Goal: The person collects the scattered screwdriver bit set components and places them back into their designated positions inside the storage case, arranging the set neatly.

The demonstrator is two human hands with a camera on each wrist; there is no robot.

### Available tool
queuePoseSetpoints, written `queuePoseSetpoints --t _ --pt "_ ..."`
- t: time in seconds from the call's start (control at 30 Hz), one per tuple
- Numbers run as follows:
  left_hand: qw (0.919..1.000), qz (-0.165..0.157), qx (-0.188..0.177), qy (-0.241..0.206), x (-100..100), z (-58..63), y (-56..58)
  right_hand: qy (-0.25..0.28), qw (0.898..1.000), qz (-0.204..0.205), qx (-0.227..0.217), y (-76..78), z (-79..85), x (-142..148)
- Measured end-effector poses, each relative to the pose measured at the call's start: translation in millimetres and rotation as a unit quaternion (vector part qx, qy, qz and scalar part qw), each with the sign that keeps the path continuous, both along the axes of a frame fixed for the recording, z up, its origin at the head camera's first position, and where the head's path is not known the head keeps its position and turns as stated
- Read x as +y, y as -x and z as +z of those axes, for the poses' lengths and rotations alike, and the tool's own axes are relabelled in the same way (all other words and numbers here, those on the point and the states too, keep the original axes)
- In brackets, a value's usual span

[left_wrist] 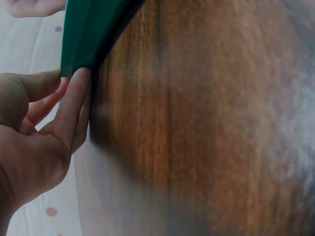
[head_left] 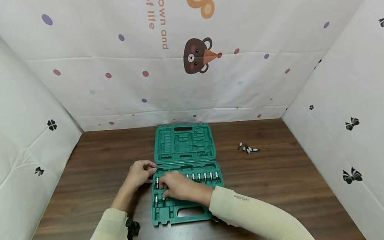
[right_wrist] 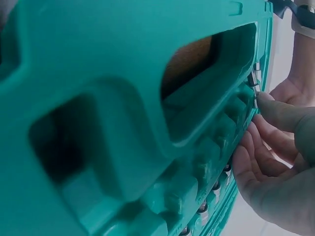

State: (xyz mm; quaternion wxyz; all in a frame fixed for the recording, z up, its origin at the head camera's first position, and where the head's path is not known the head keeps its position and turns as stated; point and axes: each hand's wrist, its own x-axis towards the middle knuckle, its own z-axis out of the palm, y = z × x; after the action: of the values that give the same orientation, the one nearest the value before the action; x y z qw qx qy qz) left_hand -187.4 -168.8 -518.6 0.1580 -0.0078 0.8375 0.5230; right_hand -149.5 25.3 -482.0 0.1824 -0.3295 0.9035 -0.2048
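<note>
An open green plastic case of moulded slots (head_left: 192, 219) lies on the brown wood-grain tabletop (head_left: 264, 193), its lid tipped back toward the patterned white cloth (head_left: 110, 92). The left hand (head_left: 140, 173) pinches the case's left edge near the hinge. The right hand (head_left: 180, 186) reaches over the tray, thumb touching a small silver-and-black socket bit (head_left: 163, 201) in the lower row; whether its fingers grip the bit, I cannot tell.
</note>
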Motion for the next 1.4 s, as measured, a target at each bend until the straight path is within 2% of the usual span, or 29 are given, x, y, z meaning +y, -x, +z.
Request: queuePoseSetpoints --t 0.57,0.97,1.2,1.4 --pt "1.0000 -0.001 0.004 0.003 -10 -1.0 0.5 -0.017 0.998 -0.033 -0.042 5.6 8.6 -15" --pt "1.0000 -0.003 -0.005 -0.001 -6 -2.1 -0.3 -0.038 0.997 -0.033 -0.064 9.7 10.7 -17" --pt "1.0000 0.000 -0.003 0.003 -4 -1.5 0.6 -0.036 0.999 -0.006 -0.025 6.1 5.5 -9" --pt "1.0000 -0.001 -0.002 0.008 -2 -1.9 2.5 -0.009 1.000 0.021 0.001 6.2 -2.7 0"
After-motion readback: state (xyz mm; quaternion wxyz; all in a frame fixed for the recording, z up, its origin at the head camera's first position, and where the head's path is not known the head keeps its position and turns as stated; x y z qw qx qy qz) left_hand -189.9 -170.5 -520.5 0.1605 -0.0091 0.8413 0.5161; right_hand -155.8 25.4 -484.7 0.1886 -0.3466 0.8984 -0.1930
